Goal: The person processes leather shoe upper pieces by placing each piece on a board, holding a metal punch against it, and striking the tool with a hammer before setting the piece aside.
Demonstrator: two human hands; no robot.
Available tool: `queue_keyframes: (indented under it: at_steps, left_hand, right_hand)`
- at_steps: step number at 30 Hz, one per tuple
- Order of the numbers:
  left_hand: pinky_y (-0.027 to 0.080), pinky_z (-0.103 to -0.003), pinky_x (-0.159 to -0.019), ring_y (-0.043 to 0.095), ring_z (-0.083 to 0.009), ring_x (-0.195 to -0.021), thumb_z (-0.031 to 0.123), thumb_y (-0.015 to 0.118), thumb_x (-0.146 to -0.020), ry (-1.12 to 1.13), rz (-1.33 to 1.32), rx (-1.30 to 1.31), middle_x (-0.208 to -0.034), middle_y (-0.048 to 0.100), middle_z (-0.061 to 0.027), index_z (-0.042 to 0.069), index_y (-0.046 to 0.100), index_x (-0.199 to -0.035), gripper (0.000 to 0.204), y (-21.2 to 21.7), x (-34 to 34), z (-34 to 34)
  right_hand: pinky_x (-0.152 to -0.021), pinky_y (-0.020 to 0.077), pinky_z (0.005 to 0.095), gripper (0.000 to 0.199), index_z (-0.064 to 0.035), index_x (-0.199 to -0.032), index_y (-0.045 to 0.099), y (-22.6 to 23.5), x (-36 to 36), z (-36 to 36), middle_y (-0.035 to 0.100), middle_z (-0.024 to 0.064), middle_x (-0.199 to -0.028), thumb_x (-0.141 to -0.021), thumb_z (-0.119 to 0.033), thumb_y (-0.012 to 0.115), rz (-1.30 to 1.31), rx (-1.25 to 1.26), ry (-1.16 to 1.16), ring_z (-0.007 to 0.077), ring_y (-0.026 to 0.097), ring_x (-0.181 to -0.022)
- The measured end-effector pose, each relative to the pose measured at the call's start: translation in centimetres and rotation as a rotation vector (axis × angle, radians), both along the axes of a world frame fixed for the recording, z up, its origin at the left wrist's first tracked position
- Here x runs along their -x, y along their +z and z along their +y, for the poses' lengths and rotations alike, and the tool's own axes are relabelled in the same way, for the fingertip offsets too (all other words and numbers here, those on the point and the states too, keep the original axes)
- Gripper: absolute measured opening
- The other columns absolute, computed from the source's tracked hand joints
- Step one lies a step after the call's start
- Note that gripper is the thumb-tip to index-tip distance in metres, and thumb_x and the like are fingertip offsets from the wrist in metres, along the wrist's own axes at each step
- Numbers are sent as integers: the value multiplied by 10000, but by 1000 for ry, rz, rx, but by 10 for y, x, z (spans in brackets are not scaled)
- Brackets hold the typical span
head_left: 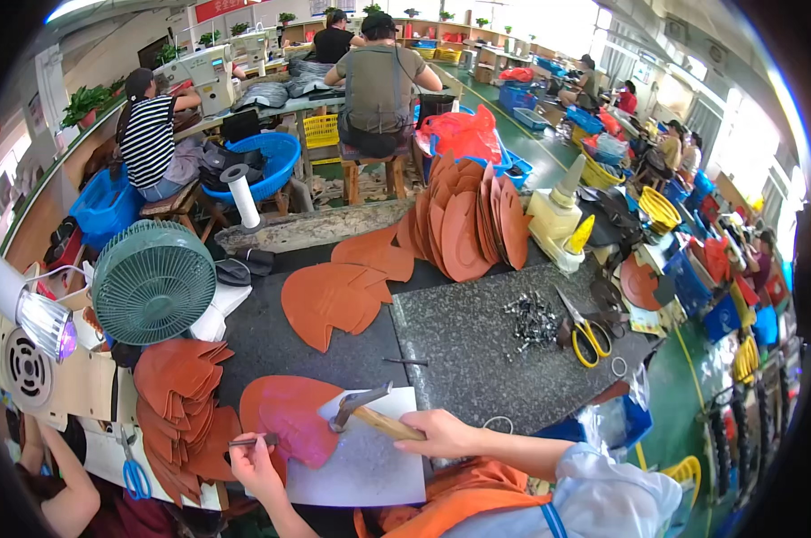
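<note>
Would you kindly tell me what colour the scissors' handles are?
Yellow: the scissors lie on the dark stone slab, head view.

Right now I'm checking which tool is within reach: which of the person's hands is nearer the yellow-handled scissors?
Right. The right hand, gripping a hammer, sits below and left of the scissors on the stone slab. The left hand, holding a small punch, is farther left.

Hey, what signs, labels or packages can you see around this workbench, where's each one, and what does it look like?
Red banner sign: top wall, long strip with pale lettering.
Red plastic bag: behind the upright leather pieces, bulging, crumpled.
Clear plastic bag: bench's right edge, beside the right hand holding the hammer.
No screens visible.
</note>
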State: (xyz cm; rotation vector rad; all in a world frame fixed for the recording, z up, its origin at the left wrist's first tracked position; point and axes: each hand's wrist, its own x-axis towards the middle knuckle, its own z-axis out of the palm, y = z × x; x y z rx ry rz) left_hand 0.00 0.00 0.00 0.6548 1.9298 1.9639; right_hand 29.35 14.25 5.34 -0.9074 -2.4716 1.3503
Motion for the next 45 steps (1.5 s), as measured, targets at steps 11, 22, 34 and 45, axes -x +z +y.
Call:
queue_keyframes:
  at_steps: [11, 22, 34, 45]
  left_hand:
    - [545, -234, -716, 610, -111, -833, -21, 600, -941, 4, -2, -4, -969, 622, -76, -17, 567, -1055, 119, 1, 0, 0]
    - [542, -236, -722, 598, -106, -839, -23, 596, -942, -1, -13, -6, -970, 613, -70, -15, 564, -1056, 118, -4, 2, -1]
    - [544, -243, -728, 606, -111, -848, -24, 592, -944, -4, -11, -5, -981, 619, -76, -15, 564, -1055, 115, -2, 1, -1]
    - [547, -242, -729, 609, -110, -839, -24, 598, -938, 0, -1, -11, -975, 625, -80, -20, 566, -1063, 129, -3, 1, 0]
  right_hand:
    - [-626, 469, 452, 361, -7, -887, 560, -1, 0, 0, 600, 202, -740, -916, -350, 669, 22, -9, 8, 382, 605, -678]
    - [-623, 463, 455, 352, -7, -899, 564, -2, 0, 2, 597, 196, -742, -915, -343, 669, 18, 18, 14, 380, 600, -678]
    - [-629, 463, 460, 350, -6, -899, 563, 0, 0, 1, 597, 205, -749, -916, -339, 667, 12, 18, 12, 390, 601, -690]
    - [-644, 469, 468, 357, -4, -916, 569, -2, 0, 2, 608, 213, -776, -916, -348, 664, 13, 8, 12, 399, 609, -713]
